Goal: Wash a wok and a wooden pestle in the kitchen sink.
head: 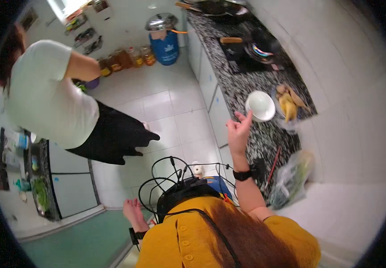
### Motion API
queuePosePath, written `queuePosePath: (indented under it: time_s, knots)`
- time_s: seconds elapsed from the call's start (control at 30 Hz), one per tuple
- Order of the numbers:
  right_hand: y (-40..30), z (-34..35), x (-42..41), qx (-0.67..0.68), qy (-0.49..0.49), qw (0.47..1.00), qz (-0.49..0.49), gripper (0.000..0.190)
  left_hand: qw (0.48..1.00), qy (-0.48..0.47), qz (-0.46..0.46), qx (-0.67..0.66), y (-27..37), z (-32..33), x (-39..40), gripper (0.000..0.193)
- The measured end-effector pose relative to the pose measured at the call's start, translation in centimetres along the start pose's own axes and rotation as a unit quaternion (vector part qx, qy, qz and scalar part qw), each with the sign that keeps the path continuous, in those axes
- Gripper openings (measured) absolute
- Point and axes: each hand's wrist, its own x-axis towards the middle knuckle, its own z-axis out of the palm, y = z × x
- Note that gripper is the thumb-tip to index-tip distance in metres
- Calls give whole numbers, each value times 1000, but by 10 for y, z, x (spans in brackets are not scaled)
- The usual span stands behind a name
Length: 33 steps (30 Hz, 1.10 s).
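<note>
My right hand point(239, 134) reaches over the edge of the speckled granite counter point(258, 140), holding nothing, with its fingers spread. One fingertip overlaps the near rim of a white bowl point(261, 106) in this view; contact cannot be made out. No food shows in the bowl. Just right of it is a clear plastic bag point(292, 124) with yellow and tan pieces of food point(288, 104), perhaps ginger root. My left hand point(133, 210) hangs low by my side, away from the counter, its fingers loosely bent and nothing seen in it.
A wok point(263, 45) sits on the black gas stove point(234, 58), where a flame shows. Nearer me lie a red stick point(274, 165) and a bag of green vegetables point(291, 181). Another person point(52, 97) stands at the left. Black cables point(161, 179) loop at my waist. A blue gas cylinder point(164, 47) stands behind.
</note>
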Motion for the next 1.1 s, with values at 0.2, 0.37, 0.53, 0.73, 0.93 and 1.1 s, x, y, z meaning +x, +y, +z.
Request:
queuePosePath:
  time_s: [0.2,0.37,0.53,0.73,0.93,1.1]
  knots:
    - [0,29,46,-26,-28,999,13,70,1000,11,12,1,24,86,-4,26]
    - [-1,87,63,24,-49,998,28,70,999,27,26,-10,48,110,19,21]
    - [-14,157,71,17,-42,999,21,69,997,70,7,5,77,125,63,21]
    - [-32,245,80,21,-26,999,6,67,997,66,-29,21,120,148,134,24]
    - [-55,350,89,3,-41,999,2,67,994,77,-67,46,164,163,200,25]
    - [-48,434,126,16,-71,997,0,69,994,86,-64,14,181,205,249,28]
